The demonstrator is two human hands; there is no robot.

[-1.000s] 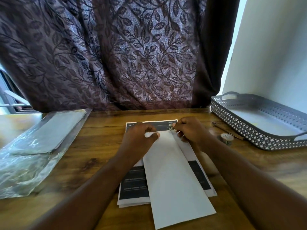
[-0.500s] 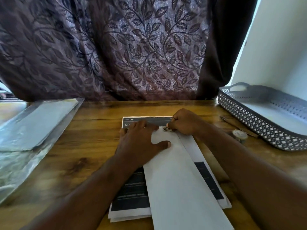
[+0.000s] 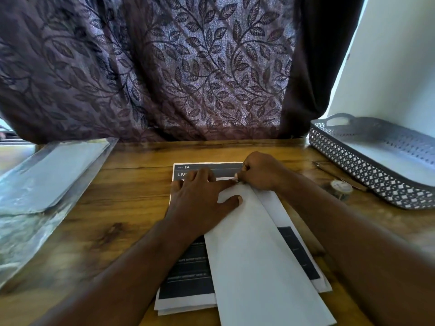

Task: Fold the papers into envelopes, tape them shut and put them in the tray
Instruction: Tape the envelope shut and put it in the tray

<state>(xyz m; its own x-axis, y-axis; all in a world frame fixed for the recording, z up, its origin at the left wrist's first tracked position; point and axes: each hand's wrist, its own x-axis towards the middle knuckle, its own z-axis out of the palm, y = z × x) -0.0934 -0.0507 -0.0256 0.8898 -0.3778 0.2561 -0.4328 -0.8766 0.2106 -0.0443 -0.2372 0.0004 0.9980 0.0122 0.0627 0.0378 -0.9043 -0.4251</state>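
on the wooden worktop, the grey tray waits far right, apart from the work. a plastic packet lies left. the folded paper sits atop the printed stack. left hand presses it flat, grip open; right hand pinches its top corner, apparently. crease firmly, edges aligned. the tape roll stands near the right forearm, easily knocked.

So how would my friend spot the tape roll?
Find the grey lattice tray on the right of the wooden table. Just left of its wall sits the small tape roll. It is round and pale, unlike the thin brown stick beside it.
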